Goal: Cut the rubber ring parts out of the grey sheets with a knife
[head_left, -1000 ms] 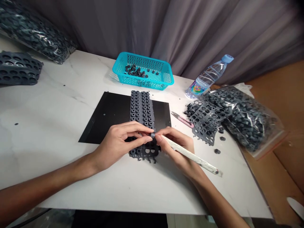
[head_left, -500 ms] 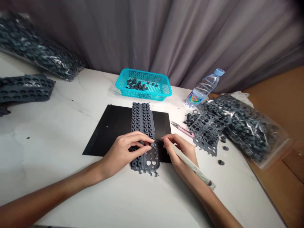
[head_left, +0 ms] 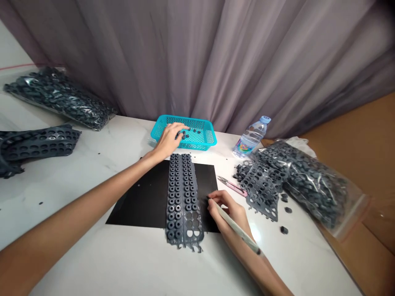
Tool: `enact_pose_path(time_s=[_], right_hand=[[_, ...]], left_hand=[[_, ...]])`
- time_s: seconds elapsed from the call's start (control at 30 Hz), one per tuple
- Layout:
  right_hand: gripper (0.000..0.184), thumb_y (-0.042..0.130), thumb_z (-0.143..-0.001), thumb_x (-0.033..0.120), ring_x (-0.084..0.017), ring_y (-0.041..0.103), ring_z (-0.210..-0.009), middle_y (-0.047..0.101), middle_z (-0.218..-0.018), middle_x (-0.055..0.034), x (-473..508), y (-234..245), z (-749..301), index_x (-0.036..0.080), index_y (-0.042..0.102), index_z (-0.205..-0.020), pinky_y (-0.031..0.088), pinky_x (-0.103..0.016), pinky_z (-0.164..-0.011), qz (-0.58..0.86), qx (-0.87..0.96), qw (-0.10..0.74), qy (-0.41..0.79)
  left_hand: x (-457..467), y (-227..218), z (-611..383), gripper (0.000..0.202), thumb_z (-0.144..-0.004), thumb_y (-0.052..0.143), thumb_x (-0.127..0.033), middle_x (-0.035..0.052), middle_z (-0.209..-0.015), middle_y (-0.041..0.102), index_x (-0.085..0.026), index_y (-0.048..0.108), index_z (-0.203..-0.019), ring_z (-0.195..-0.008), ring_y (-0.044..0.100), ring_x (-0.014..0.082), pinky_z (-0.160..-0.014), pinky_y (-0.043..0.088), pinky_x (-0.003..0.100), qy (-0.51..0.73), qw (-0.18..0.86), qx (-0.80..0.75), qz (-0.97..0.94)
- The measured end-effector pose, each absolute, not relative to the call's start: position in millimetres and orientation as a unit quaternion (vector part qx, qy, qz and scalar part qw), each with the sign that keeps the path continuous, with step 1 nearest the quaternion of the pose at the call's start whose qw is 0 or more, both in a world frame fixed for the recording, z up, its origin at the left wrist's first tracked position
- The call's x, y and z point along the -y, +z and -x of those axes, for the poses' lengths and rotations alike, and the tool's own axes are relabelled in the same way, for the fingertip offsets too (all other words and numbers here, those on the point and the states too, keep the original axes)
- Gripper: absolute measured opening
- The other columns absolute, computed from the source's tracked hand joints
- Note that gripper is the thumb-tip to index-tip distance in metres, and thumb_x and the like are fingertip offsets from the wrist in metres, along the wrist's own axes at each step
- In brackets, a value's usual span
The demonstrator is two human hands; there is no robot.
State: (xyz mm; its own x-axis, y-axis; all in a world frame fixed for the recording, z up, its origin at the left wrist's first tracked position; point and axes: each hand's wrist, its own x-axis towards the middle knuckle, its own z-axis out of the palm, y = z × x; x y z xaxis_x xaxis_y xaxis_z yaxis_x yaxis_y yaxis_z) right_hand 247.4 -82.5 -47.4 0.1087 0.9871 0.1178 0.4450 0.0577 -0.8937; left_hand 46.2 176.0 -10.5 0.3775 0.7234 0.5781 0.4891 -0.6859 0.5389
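Observation:
A grey rubber strip studded with small rings lies along a black mat; several holes near its front end are empty. My left hand reaches over the rim of a teal basket that holds several loose grey rings, fingers curled over them. My right hand rests on the mat's right edge beside the strip, pinching a thin white pen-like tool with its tip near the strip.
Pink snips lie right of the mat. A spent grey sheet, a bag of grey parts and a water bottle sit right. More grey sheets and another bag lie left. Curtain behind.
My left hand left the strip and moved forward to the teal basket. My right hand stayed by the strip with the tool. The view tilted upward.

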Motion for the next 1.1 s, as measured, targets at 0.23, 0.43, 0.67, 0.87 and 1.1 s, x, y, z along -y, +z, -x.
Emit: enact_pose_path(time_s=[0.23, 0.43, 0.67, 0.87, 1.1], right_hand=[[0.02, 0.068, -0.098, 0.038, -0.015, 0.058, -0.059, 0.065, -0.077, -0.0022, 80.7, -59.6, -252.2, 0.019, 0.067, -0.094, 0.048, -0.022, -0.042, 0.575, 0.509, 0.438, 0.467], [0.003, 0.065, -0.09, 0.021, -0.012, 0.058, -0.055, 0.067, -0.072, 0.0001, 79.5, -56.9, -249.9, 0.018, 0.066, -0.09, 0.048, -0.021, -0.048, 0.546, 0.496, 0.422, 0.527], [0.003, 0.064, -0.089, 0.018, -0.012, 0.06, -0.061, 0.068, -0.073, 0.0008, 80.8, -55.9, -248.7, 0.019, 0.067, -0.089, 0.045, -0.021, -0.053, 0.544, 0.525, 0.406, 0.513], [0.003, 0.064, -0.09, 0.02, -0.013, 0.06, -0.063, 0.069, -0.075, -0.0001, 80.9, -55.9, -249.3, 0.019, 0.067, -0.089, 0.042, -0.022, -0.053, 0.55, 0.538, 0.396, 0.501], [0.005, 0.064, -0.09, 0.021, -0.015, 0.062, -0.065, 0.07, -0.076, -0.0007, 81.9, -57.4, -249.7, 0.019, 0.068, -0.091, 0.044, -0.024, -0.056, 0.55, 0.542, 0.401, 0.493]], left_hand=[[-36.6, -31.6, -35.4, 0.014, -0.104, 0.064, -0.026, 0.004, -0.112, 0.072, -0.023, 0.074, -0.113, -0.101, 0.07, 0.019, -0.092, 0.057, 0.037, 0.256, 0.32, -0.258, -0.875], [-0.7, -36.4, -19.8, 0.017, -0.107, 0.061, -0.027, 0.0063, -0.116, 0.068, -0.023, 0.075, -0.116, -0.117, 0.066, 0.023, -0.105, 0.053, 0.039, 0.211, 0.274, -0.248, -0.905], [-1.1, -40.3, -16.8, 0.015, -0.105, 0.064, -0.024, 0.0064, -0.116, 0.067, -0.023, 0.073, -0.117, -0.118, 0.063, 0.0235, -0.108, 0.05, 0.042, 0.202, 0.266, -0.235, -0.913], [-0.9, -43.9, -16.1, 0.017, -0.104, 0.065, -0.025, 0.0064, -0.116, 0.066, -0.023, 0.073, -0.119, -0.118, 0.061, 0.024, -0.106, 0.051, 0.041, 0.2, 0.267, -0.239, -0.912], [-2.7, -47.8, -16.5, 0.017, -0.105, 0.064, -0.027, 0.0061, -0.114, 0.067, -0.024, 0.072, -0.119, -0.117, 0.062, 0.0241, -0.105, 0.052, 0.041, 0.212, 0.262, -0.232, -0.913]])
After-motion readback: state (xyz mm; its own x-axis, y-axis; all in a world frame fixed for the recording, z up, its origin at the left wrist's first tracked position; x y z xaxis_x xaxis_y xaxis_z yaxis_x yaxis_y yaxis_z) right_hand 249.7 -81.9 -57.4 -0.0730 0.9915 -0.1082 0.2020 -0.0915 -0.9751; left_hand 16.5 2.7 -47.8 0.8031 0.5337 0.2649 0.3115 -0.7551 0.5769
